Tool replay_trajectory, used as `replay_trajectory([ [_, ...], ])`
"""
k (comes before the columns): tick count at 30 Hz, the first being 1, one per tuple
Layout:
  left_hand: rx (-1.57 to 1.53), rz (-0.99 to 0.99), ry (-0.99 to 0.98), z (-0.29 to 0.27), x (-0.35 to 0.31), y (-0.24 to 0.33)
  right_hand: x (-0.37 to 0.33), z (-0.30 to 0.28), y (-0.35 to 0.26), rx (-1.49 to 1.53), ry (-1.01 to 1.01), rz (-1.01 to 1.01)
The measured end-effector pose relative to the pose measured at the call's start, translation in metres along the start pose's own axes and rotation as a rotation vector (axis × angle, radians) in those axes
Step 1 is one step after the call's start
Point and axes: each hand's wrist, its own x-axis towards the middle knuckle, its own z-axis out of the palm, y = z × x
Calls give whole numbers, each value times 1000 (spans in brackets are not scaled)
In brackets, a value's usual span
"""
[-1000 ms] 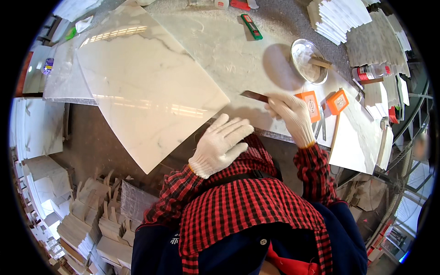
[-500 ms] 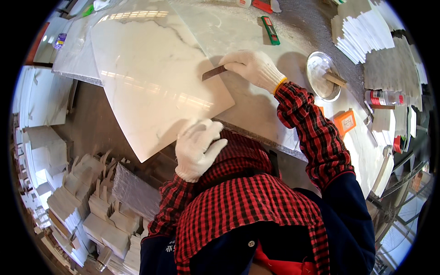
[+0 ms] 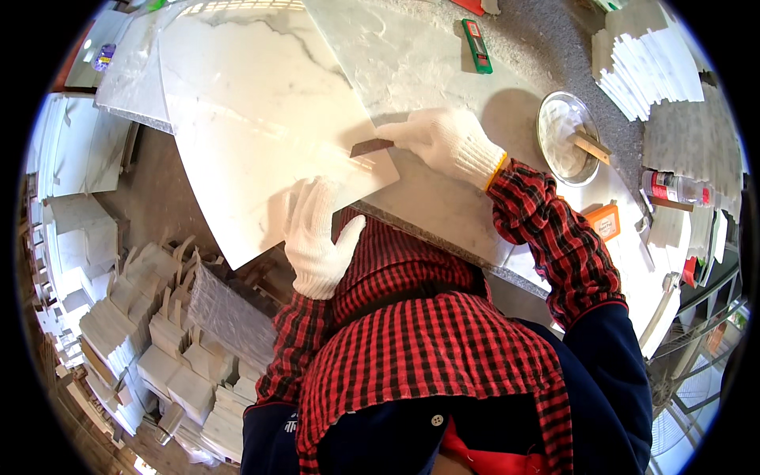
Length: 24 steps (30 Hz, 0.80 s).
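A large glossy white marble-look tile [image 3: 245,119] with grey veins lies on the worktable, its near corner jutting past the table edge. My right hand [image 3: 443,142], in a white knitted glove, pinches a thin, dark brown, flat blade-like strip [image 3: 370,147]. That strip rests on or just above the tile near its right edge; contact cannot be told. My gloved left hand [image 3: 321,237] is open at the tile's near edge, fingers stretched over the surface and thumb apart.
Right of my right hand stands a round metal bowl [image 3: 546,134] with a wooden-handled tool [image 3: 590,147] in it. An orange box [image 3: 604,222], a plastic bottle [image 3: 673,188] and a green case [image 3: 476,46] lie around. Stacked tiles [image 3: 649,71] stand far right; boxed stacks [image 3: 142,317] fill the lower left.
My left hand has moved left along the tile's near edge, its fingers now straighter and flatter. The right hand still holds the strip near the tile's right edge. The view has shifted slightly.
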Motion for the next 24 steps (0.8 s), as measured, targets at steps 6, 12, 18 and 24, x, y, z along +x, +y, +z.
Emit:
replay_trajectory([
  [6,79,1,-3,-2,3,5,-18,1,-3,71,-37,18],
  [12,35,-61,-25,-3,2,5,-38,1,7,216,8,-30],
  [18,-66,-73,-82,-16,7,17,-61,-24,-4,1064,130,509],
  [24,-643,-710,-203,-32,27,51,-96,0,-63,1228,341,696],
])
